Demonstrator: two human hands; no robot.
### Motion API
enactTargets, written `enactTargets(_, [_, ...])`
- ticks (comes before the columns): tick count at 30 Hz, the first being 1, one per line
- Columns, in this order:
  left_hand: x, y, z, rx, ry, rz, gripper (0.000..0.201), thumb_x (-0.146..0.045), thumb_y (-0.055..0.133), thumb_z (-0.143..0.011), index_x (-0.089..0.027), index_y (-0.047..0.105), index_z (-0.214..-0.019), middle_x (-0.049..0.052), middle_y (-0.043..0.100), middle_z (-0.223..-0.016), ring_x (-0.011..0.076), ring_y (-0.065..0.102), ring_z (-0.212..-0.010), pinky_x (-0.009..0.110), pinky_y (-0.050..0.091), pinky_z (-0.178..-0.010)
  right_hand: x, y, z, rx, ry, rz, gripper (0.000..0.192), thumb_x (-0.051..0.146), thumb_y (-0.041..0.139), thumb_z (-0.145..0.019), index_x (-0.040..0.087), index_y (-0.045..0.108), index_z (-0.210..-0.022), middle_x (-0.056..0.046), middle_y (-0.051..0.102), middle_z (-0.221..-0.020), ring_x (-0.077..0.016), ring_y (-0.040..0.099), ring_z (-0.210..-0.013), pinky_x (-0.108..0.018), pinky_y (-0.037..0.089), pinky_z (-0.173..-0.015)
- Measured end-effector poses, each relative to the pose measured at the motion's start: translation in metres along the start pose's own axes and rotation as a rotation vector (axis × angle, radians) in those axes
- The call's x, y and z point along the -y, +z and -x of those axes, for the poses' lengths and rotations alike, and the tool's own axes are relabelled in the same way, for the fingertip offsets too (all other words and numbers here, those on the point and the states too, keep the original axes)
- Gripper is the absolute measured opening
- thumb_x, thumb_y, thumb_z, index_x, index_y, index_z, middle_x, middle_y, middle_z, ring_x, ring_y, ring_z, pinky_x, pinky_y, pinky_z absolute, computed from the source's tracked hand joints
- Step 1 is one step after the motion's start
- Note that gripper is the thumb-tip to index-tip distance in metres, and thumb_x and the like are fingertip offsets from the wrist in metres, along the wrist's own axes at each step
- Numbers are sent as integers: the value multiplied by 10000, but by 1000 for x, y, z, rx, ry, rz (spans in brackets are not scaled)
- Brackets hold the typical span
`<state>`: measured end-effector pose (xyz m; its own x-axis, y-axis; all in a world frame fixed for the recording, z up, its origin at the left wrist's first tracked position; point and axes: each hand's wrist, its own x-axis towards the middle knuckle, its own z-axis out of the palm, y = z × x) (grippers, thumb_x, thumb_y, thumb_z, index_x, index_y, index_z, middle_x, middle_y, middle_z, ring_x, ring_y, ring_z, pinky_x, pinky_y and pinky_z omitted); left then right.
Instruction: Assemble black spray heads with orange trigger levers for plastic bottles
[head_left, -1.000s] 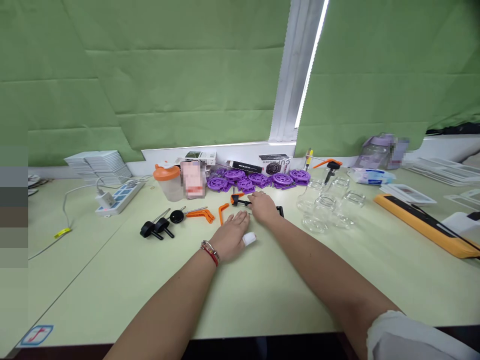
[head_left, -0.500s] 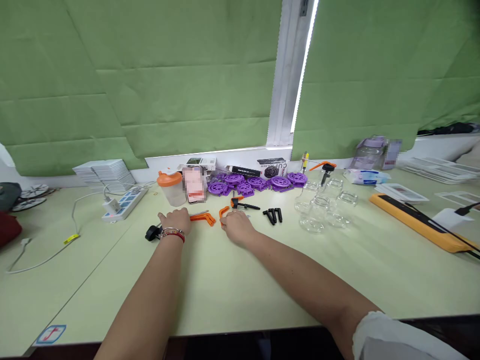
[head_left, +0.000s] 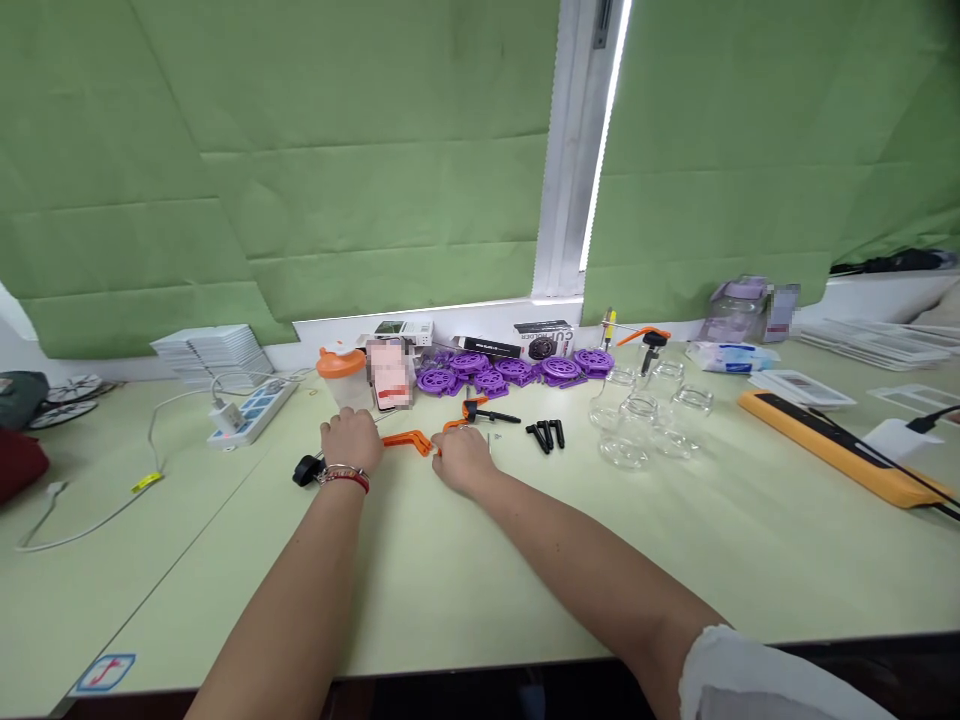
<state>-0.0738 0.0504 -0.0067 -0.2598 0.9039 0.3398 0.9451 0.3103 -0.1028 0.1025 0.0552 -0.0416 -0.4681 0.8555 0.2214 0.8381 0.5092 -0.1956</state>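
Since 0.5 s ago both hands have shifted only slightly; 1 s ago they sat further right, by the black pegs [head_left: 546,434]. Left hand [head_left: 351,440]: fingers curled down over black knob parts [head_left: 307,469]; whether it grips one cannot be told, as the palm hides them. Right hand [head_left: 463,458]: fingers bent, tips at the end of the orange lever [head_left: 409,440]; a firm hold is not confirmed. The lever lies flat between the hands, just in front of the orange-lid cup [head_left: 341,378]. Risk (judgement): a sideways sweep could knock the cup or push parts into the purple wheels [head_left: 516,368] behind-right of the cup. Glass jars [head_left: 645,418] stand well right of the cup and tip easily. Open table [head_left: 480,590] toward the near edge gives room; power strip [head_left: 251,412] lies left of the cup.
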Motion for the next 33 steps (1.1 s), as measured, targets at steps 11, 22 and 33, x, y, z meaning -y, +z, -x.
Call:
enactTargets(11, [-24,-21,3,-20,-415,1078,369,-217,590,-682,-180,466,-1028,106,573,-937,269,562,-902,393,460,-718,-9,-12,4,-41,57,-111,241,121,482,-787,193,694,-877,-69,671,-944,-179,599,-832,-265,394,-701])
enactTargets(22, [-71,-14,37,385,-341,1718,293,-113,577,-576,-177,524,-857,-24,517,-674,85,513,-541,226,449,-495,-81,-56,51,-347,394,-1639,366,227,715,-613,157,599,-954,12,596,-673,-82,486,-527,-243,378,-546])
enactTargets(33, [-95,-30,64,606,-102,1684,354,-113,685,-531,-181,589,-864,20,576,-810,99,518,-583,216,439,-436,-96,-50,81,-128,476,-1976,163,149,669,-687,155,601,-835,26,498,-637,-46,368,-475,-214,319,-488])
